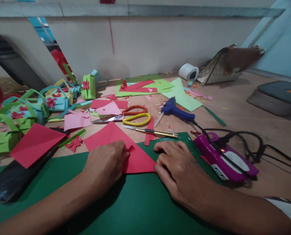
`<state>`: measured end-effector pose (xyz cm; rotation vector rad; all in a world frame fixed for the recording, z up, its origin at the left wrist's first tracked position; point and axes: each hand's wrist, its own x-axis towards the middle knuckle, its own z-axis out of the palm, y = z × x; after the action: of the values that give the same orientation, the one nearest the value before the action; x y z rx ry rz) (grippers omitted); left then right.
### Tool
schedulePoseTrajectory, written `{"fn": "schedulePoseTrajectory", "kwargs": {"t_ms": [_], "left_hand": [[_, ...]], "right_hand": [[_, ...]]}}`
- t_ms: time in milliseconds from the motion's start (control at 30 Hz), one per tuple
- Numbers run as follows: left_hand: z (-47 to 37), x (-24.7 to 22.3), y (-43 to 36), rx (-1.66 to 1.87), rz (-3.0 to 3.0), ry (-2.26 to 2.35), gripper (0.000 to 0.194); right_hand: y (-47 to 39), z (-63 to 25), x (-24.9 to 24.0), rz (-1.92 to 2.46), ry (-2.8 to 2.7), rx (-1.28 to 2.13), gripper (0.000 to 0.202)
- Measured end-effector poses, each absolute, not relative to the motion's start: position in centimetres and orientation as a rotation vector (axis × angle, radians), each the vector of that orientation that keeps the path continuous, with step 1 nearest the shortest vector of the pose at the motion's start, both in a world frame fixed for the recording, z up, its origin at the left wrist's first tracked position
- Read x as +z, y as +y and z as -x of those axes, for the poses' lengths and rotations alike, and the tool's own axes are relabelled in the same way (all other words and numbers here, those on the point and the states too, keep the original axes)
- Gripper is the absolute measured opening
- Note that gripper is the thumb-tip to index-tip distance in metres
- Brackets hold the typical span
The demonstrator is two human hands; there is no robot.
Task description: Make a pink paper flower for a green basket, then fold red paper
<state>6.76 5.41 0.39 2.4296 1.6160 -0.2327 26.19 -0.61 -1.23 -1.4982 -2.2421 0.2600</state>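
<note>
A red paper [137, 160] lies on the green mat [135, 202], its lower edge folded into a straight line facing me. On its left part rests my left hand [107, 161], fingers curled and pressed together onto the paper. My right hand [176, 166] is at the right corner, thumb and index fingertip near the paper's tip, the fingers bent but apart. Just beyond the paper are scissors [135, 119] with red and yellow handles and a cutter knife [151, 131]. A second red sheet [37, 145] lies over a dark phone [10, 182] at the left.
A blue glue gun [178, 111] is wired toward a purple power strip [226, 158] at the right. Small paper bags [58, 99] crowd the left. Green sheets [182, 94], a white roll [188, 71], a handbag [230, 63] and a grey case [277, 98] stand farther back.
</note>
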Motion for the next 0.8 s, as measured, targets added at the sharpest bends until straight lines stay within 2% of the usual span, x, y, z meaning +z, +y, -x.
{"fn": "schedulePoseTrajectory", "kwargs": {"t_ms": [267,400,567,800], "left_hand": [[-6.9,0.2,5.3,-0.248,-2.447,1.625,0.019],[-6.7,-0.1,5.1,-0.232,-2.517,1.621,0.022],[-6.5,-0.6,4.7,-0.150,-2.639,1.604,0.021],[-6.3,-0.7,4.2,-0.085,-2.865,1.385,0.020]], "right_hand": [[-0.6,-26.1,-1.3,1.483,-2.273,0.170,0.021],[-0.6,-26.2,-1.2,1.466,-2.356,0.036,0.013],[-0.5,-26.0,-0.6,1.236,-2.595,-0.178,0.037],[0.5,-25.8,-0.1,0.982,-2.872,-0.006,0.025]]}}
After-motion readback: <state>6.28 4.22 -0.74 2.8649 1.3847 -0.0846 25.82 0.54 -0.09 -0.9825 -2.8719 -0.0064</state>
